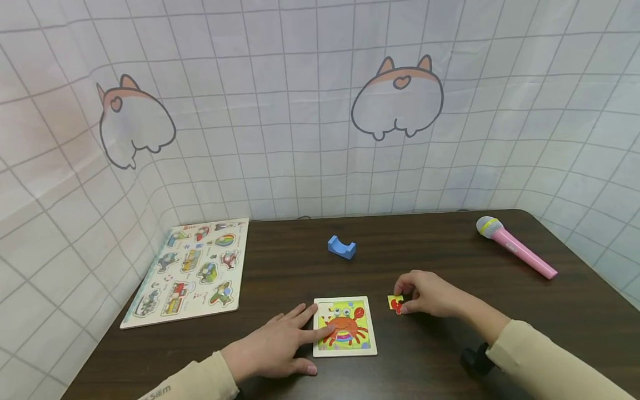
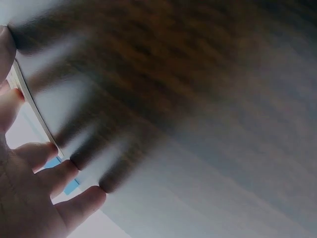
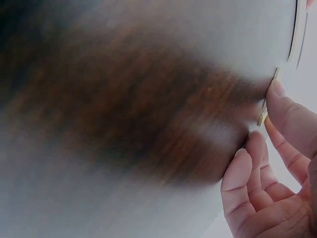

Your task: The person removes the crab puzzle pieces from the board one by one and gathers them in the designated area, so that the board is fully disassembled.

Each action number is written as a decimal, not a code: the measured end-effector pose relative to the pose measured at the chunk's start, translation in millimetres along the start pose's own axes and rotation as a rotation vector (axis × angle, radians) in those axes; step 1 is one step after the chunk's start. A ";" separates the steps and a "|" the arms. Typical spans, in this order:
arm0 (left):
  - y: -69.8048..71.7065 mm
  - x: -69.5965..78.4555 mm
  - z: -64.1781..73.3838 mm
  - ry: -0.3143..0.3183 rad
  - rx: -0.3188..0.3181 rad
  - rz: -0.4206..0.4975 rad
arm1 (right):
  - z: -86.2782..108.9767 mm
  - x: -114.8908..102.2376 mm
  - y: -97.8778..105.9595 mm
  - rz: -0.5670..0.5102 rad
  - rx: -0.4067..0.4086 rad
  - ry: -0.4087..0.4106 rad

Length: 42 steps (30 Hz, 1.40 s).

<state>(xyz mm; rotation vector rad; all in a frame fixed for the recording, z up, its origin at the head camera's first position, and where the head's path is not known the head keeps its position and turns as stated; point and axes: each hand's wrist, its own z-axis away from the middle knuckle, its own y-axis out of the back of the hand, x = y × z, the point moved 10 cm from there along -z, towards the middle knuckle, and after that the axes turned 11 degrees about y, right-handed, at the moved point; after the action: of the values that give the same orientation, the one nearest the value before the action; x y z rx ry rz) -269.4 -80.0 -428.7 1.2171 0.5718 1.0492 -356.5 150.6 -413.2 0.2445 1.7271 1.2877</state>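
Observation:
A square crab jigsaw puzzle [image 1: 346, 328] in a pale wooden frame lies flat on the dark table. Its upper left corner shows a pale, bare patch. My left hand [image 1: 280, 341] is spread at the puzzle's left side, index finger straight across the crab, thumb on the table. To the right of the frame, my right hand [image 1: 435, 294] pinches a small yellow and red jigsaw piece [image 1: 394, 303] between thumb and fingers, low over the tabletop. In the right wrist view that jigsaw piece [image 3: 262, 118] appears edge-on beside the thumb.
A blue cradle-shaped block [image 1: 342, 248] sits behind the puzzle. On the left lies a large board [image 1: 200, 266] with vehicle pictures. A pink toy microphone [image 1: 520, 250] rests at the back right. Behind the table hangs a white checked curtain [image 1: 310, 139].

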 end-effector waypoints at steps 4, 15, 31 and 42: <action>-0.5 0.4 0.2 0.008 -0.009 -0.003 | 0.2 0.4 -0.6 -0.004 -0.002 -0.003; -2.1 0.8 0.0 0.014 -0.019 0.008 | 0.7 0.6 -1.2 -0.007 -0.005 -0.003; 2.9 1.8 1.6 0.000 0.004 -0.015 | -25.4 -43.8 -2.5 0.077 -0.009 0.110; -23.6 -17.7 -18.5 -0.058 0.015 -0.015 | -63.1 -95.2 -47.3 0.051 -0.101 0.246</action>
<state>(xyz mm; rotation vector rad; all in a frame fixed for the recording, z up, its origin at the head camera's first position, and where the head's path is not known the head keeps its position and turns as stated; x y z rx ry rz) -284.6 -86.6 -459.4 1.2501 0.5438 0.9954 -336.5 29.4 -399.1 0.0744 1.8638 1.4884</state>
